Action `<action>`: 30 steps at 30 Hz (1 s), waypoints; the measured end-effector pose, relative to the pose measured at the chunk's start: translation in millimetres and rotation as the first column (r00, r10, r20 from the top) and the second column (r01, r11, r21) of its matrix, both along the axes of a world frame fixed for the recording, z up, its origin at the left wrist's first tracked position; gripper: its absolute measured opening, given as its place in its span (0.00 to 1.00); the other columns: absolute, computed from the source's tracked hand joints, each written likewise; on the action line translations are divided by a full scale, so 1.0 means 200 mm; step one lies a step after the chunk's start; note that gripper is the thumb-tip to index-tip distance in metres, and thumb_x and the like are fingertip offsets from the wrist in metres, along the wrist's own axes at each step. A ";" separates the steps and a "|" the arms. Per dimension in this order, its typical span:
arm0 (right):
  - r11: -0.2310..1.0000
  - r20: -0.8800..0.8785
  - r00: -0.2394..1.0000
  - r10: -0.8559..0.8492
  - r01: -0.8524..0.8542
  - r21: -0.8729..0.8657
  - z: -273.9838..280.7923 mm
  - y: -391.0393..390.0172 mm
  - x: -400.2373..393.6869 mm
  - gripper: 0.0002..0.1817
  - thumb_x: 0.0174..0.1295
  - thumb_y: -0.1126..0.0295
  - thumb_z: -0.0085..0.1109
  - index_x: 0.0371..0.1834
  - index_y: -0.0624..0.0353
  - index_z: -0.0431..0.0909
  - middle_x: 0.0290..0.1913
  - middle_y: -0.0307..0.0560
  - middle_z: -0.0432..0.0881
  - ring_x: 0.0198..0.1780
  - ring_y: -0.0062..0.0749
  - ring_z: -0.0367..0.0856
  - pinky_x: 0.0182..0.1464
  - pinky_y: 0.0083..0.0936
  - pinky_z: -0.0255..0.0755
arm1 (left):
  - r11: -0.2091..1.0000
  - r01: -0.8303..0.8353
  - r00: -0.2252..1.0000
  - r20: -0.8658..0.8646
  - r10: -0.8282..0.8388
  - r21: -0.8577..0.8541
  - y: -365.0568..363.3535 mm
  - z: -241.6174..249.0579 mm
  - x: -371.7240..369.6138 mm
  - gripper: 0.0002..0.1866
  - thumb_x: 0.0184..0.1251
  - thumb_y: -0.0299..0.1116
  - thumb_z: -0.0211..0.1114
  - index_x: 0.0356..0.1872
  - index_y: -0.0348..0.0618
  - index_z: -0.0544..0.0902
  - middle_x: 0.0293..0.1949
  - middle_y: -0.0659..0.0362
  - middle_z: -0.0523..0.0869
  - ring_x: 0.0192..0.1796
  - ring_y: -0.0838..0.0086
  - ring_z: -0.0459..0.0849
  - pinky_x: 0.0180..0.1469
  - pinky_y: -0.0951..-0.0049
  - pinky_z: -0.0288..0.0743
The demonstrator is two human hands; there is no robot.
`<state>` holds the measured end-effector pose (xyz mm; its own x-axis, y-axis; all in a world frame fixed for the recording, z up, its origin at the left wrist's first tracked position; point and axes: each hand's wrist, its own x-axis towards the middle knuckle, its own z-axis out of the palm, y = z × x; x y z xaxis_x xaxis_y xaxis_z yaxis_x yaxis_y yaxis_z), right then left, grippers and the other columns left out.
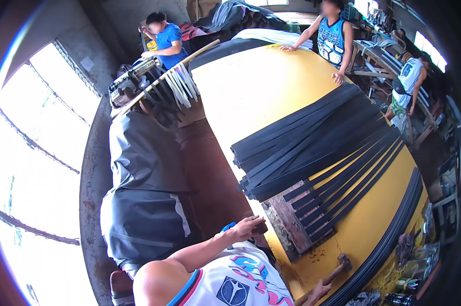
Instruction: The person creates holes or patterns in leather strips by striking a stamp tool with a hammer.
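Observation:
My right hand [318, 292] grips the wooden handle of a hammer [345, 261], its head over the yellow tabletop [256, 86] near the front. At the table's left edge, my left hand [246, 228] is closed around a small dark, block-like piece [260, 225]; I cannot tell what it is. A worn wooden block [286, 217] lies on the table between my hands. Ends of several narrow black strips [320, 206] rest across it, fanning toward the far right. Behind them is a broad pile of black strips [302, 137]. Small dark scraps lie beside the block.
A long bundle of black strips [383, 250] follows the table's right edge. Left of the table stands a dark sheet-covered stack [143, 204]. Pale strips hang from a pole [164, 76]. One person [335, 43] leans on the table's far end; others work at back left and right.

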<state>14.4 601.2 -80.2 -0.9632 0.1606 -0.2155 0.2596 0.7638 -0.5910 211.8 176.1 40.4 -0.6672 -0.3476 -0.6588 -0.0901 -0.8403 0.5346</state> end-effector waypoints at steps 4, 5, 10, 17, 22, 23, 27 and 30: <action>0.931 0.107 0.994 -0.032 0.068 -0.359 0.44 -0.47 -0.09 0.30 0.59 0.61 0.65 0.59 0.69 0.69 0.35 0.53 0.81 0.28 0.41 0.80 0.27 0.34 0.76 | 0.993 0.053 0.997 -0.053 -0.048 0.103 -0.07 0.02 -0.05 0.15 0.76 0.42 0.59 0.53 0.43 0.79 0.46 0.63 0.83 0.49 0.76 0.83 0.51 0.71 0.79; 0.923 0.107 0.993 -0.046 0.083 -0.376 0.58 -0.61 -0.08 0.29 0.58 0.61 0.64 0.58 0.69 0.71 0.34 0.53 0.81 0.29 0.40 0.80 0.28 0.34 0.76 | 0.988 0.075 0.996 -0.062 -0.067 0.138 -0.11 0.02 -0.07 0.16 0.75 0.41 0.60 0.54 0.42 0.79 0.47 0.63 0.82 0.48 0.76 0.82 0.51 0.71 0.80; 0.879 0.172 0.974 -0.146 0.207 -0.429 0.74 -0.33 0.29 0.24 0.55 0.65 0.62 0.53 0.66 0.76 0.32 0.52 0.80 0.30 0.38 0.79 0.32 0.35 0.75 | 0.978 0.092 0.984 -0.169 -0.060 0.187 -0.29 0.04 -0.11 0.13 0.74 0.38 0.62 0.52 0.43 0.80 0.46 0.63 0.83 0.49 0.75 0.84 0.56 0.72 0.79; 0.669 0.452 0.827 -0.334 0.546 -0.504 0.85 -1.02 0.70 0.26 0.62 0.50 0.67 0.18 0.47 0.62 0.11 0.30 0.59 0.10 0.20 0.59 0.13 0.21 0.56 | 0.790 0.448 0.873 0.015 -0.488 -0.418 -0.72 0.24 -0.21 0.19 0.70 0.44 0.66 0.51 0.37 0.82 0.42 0.59 0.85 0.44 0.76 0.80 0.49 0.72 0.74; 0.925 0.318 0.941 -0.117 0.220 -0.310 0.91 -1.34 0.80 0.24 0.65 0.50 0.64 0.25 0.60 0.72 0.13 0.38 0.71 0.13 0.24 0.73 0.15 0.24 0.66 | 0.624 0.575 0.732 -0.009 -0.682 -0.529 -0.92 0.20 -0.45 0.18 0.69 0.43 0.68 0.51 0.39 0.82 0.44 0.61 0.86 0.46 0.79 0.82 0.49 0.76 0.76; 0.948 0.319 0.944 -0.089 0.178 -0.264 0.93 -1.41 0.80 0.27 0.63 0.47 0.64 0.24 0.63 0.73 0.14 0.43 0.74 0.14 0.27 0.77 0.16 0.27 0.70 | 0.556 0.600 0.684 0.008 -0.730 -0.575 -0.94 0.18 -0.51 0.19 0.69 0.43 0.68 0.51 0.39 0.82 0.43 0.61 0.86 0.45 0.78 0.82 0.49 0.75 0.76; 0.908 0.324 0.945 -0.033 0.163 -0.385 0.83 -1.62 0.81 0.29 0.64 0.44 0.62 0.30 0.65 0.74 0.16 0.46 0.77 0.16 0.31 0.80 0.19 0.30 0.73 | 0.330 0.590 0.467 -0.022 -0.884 -0.737 -0.98 0.09 -0.80 0.19 0.69 0.44 0.68 0.50 0.38 0.82 0.42 0.60 0.86 0.45 0.76 0.82 0.48 0.74 0.77; 0.935 0.312 0.950 -0.026 0.134 -0.327 0.70 -1.70 0.80 0.34 0.63 0.38 0.58 0.40 0.67 0.73 0.19 0.51 0.78 0.18 0.39 0.82 0.23 0.35 0.76 | -0.013 0.533 0.202 0.142 -0.969 -0.846 -0.95 0.03 -1.00 0.22 0.68 0.48 0.69 0.47 0.37 0.83 0.40 0.56 0.87 0.43 0.75 0.84 0.48 0.72 0.77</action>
<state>174.9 260.8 59.6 -0.8322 0.0996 -0.5455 0.5161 0.4991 -0.6961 11.4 -14.0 46.5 -0.8615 0.4882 -0.1395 -0.0270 0.2302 0.9728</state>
